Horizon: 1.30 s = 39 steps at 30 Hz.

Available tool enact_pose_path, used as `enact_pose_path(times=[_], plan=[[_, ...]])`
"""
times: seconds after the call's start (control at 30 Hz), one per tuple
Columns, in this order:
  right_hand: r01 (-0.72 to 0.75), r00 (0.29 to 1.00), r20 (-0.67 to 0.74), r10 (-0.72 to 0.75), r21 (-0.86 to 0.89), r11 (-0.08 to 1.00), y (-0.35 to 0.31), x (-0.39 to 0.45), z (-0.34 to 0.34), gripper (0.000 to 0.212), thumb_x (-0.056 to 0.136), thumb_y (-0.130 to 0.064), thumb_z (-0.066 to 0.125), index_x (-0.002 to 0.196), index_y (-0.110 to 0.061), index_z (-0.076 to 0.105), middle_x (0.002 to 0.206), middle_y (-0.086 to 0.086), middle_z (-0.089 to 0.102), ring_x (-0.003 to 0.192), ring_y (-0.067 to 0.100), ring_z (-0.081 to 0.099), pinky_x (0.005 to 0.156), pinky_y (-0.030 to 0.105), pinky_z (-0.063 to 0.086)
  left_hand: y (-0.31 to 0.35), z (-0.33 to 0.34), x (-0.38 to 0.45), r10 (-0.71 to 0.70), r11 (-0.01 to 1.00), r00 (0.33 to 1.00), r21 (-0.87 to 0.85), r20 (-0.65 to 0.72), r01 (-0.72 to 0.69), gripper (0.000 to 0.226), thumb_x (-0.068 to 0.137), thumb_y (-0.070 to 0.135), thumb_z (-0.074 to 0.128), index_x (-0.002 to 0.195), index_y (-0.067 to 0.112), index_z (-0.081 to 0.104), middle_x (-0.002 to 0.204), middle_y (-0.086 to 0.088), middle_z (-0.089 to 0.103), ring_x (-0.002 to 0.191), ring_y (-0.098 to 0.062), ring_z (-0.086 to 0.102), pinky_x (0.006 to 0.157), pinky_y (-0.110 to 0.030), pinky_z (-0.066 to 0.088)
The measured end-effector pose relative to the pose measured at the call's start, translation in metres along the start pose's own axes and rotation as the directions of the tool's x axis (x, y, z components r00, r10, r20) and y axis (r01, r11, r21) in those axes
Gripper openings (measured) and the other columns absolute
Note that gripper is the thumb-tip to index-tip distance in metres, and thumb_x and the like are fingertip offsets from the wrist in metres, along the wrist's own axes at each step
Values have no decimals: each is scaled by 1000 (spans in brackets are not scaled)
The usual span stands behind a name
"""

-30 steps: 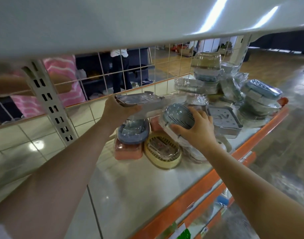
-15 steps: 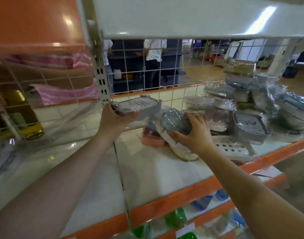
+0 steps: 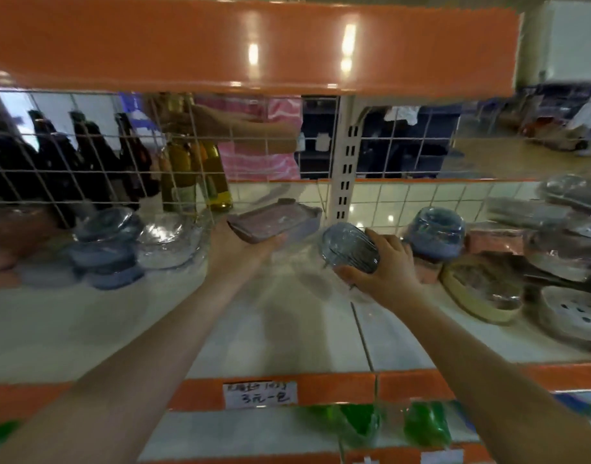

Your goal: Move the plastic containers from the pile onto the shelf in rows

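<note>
My left hand (image 3: 242,246) grips a rectangular grey-purple plastic container (image 3: 275,219) from below, above the white shelf (image 3: 287,329). An oval grey-blue wrapped container (image 3: 349,251) is held in my right hand (image 3: 386,272), fingers curled round it, just above the shelf's middle. The pile of wrapped containers (image 3: 528,252) lies at the right, with a blue one (image 3: 434,236) stacked on pink ones and a beige oval one (image 3: 481,289) in front. At the left stand several placed blue and clear containers (image 3: 109,249).
An orange upper shelf edge (image 3: 253,45) hangs close overhead. A wire grid back (image 3: 86,162) and a white upright post (image 3: 346,169) close the rear; bottles (image 3: 200,175) and a person in a pink striped top (image 3: 260,145) are behind it. A price label (image 3: 258,395) is on the orange front edge.
The view has swung left, away from the pile. Both hands carried their containers leftward over the bare middle of the shelf, and the placed containers at the left came into view.
</note>
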State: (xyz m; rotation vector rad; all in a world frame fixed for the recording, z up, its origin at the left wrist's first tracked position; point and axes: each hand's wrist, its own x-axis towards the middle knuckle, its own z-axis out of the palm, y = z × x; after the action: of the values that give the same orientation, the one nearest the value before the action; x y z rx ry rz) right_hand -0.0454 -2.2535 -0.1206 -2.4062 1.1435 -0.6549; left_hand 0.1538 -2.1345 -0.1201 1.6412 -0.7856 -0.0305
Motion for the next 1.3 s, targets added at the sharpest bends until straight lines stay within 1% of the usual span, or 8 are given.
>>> enact_pose_path(times=[0.17,0.27,0.37,0.57,0.87,1.07,1.2,1.3], plan=[[72,997,28,-74,74,995,-67,-15,43,82,74,-48,72,142,-21,37,139,7,42,126,28,34,106,38,30,-13,-82,0,-20,997,997,70,-70,25,45,58,32,87,96,20,67,87,12,69,79,8,65,61,-8,48],[84,995,46,-90,113,990,-105,-24,67,81,73,-44,74,142,-23,36,138,8,42,127,28,31,106,37,29,-22,-131,6,-59,988,990,137,-129,77,71,47,54,82,105,17,62,98,6,66,89,-6,64,66,-16,49],[73,994,73,-86,166,983,-137,-32,88,83,75,-38,74,145,-22,32,139,9,39,127,28,30,105,37,29,-35,-178,11,-90,978,980,172,-176,121,62,50,49,85,100,23,59,96,9,63,87,-4,61,69,-17,50],[138,985,82,-150,144,980,-189,-54,123,88,74,-39,75,146,-20,28,142,9,35,128,27,29,105,38,30,-65,-248,2,-124,960,956,213,-267,184,99,34,68,73,117,18,54,117,0,59,105,-16,59,89,-37,52],[243,969,16,-248,142,960,-231,-83,151,94,66,-39,83,142,-10,37,138,8,40,125,24,32,106,31,25,-93,-311,-22,-148,981,943,77,-297,178,97,37,60,77,120,16,52,114,2,61,101,-11,61,75,-21,49],[320,939,72,-335,169,932,-243,-92,158,93,70,-39,80,145,-14,32,144,3,36,131,18,27,110,27,22,-109,-342,-40,-167,972,929,100,-330,211,94,39,72,80,113,18,61,107,0,67,94,-11,66,77,-28,55],[368,915,109,-389,177,913,-250,-93,161,92,73,-42,77,147,-16,29,147,0,34,135,16,24,111,23,19,-111,-349,-53,-190,965,890,87,-414,246,59,61,30,87,107,7,60,102,-1,66,81,-6,62,58,-4,43],[380,903,138,-406,179,907,-254,-93,162,92,73,-43,77,147,-17,29,146,-1,35,134,14,25,110,21,18,-113,-355,-57,-190,966,880,76,-435,246,79,49,52,86,112,10,62,105,0,67,90,-10,66,67,-14,50]])
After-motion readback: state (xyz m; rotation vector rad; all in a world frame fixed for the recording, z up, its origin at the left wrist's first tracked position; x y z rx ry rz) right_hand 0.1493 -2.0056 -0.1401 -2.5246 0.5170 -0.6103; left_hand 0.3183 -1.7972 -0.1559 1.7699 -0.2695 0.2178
